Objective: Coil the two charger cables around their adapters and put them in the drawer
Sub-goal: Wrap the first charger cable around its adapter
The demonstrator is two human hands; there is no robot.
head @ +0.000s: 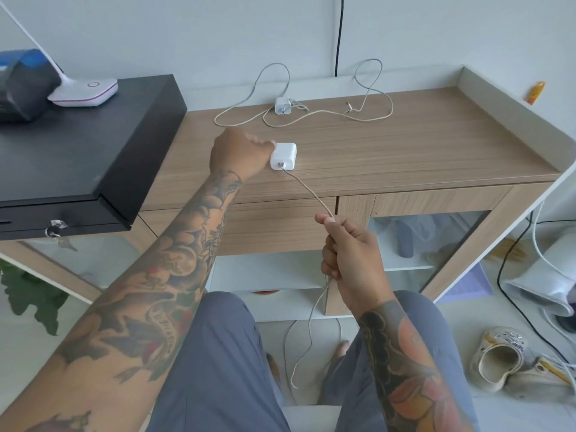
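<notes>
- Your right hand, nearest the camera, is curled round a thin braided cable, which runs taut up to a smooth white square adapter and hangs slack below your fist.
- Your left hand grips that adapter's left side on the wood-grain table.
- The second small adapter lies farther back among its loose looped cable.
- A wood-fronted drawer sits closed below the table edge.

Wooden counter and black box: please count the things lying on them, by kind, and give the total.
White adapters: 2, the near adapter held by the left hand, the far adapter
Charger cables: 2, the near cable gripped by the right hand, the far cable loose
White lamp base: 1
Dark bag: 1
Total: 6
</notes>
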